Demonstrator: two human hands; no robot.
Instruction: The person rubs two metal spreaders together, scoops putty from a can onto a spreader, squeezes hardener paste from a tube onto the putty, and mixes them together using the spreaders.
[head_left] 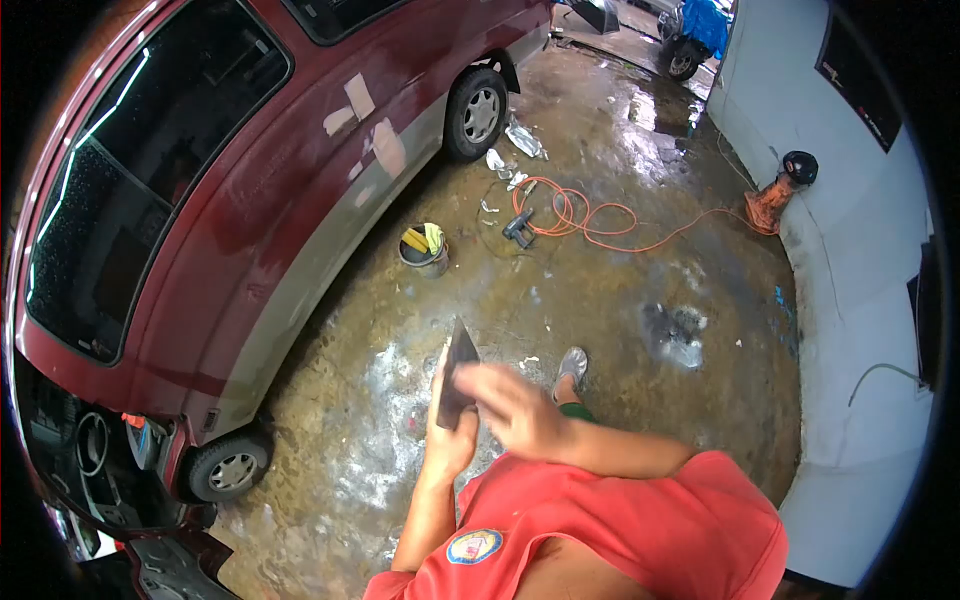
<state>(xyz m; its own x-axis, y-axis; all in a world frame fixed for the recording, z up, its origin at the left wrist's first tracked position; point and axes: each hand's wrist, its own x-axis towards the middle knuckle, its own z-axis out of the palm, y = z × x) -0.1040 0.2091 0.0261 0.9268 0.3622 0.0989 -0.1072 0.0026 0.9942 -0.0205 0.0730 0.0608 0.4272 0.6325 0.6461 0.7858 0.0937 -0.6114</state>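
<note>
My left hand [452, 445] is closed around the lower part of a dark grey flat piece [458, 372], which looks thin and rectangular with a pointed upper corner. I cannot make out whether it is sandpaper or a stiff plate. My right hand [520, 408] is close against the piece's right side, smeared by motion, so whether its fingers grip anything does not show. Both hands are in front of my red shirt [620, 510], above the wet floor. To the left stands a dark red van [260, 200] with pale filler patches [388, 148] on its side.
A small bucket [428, 262] holding yellow items stands beside the van. Beyond it, a power tool [519, 229] and a coiled orange hose [610, 225] lie on the floor [560, 300]. Crumpled sheets [525, 138] lie by a wheel [478, 113]. A pale wall [850, 300] bounds the right.
</note>
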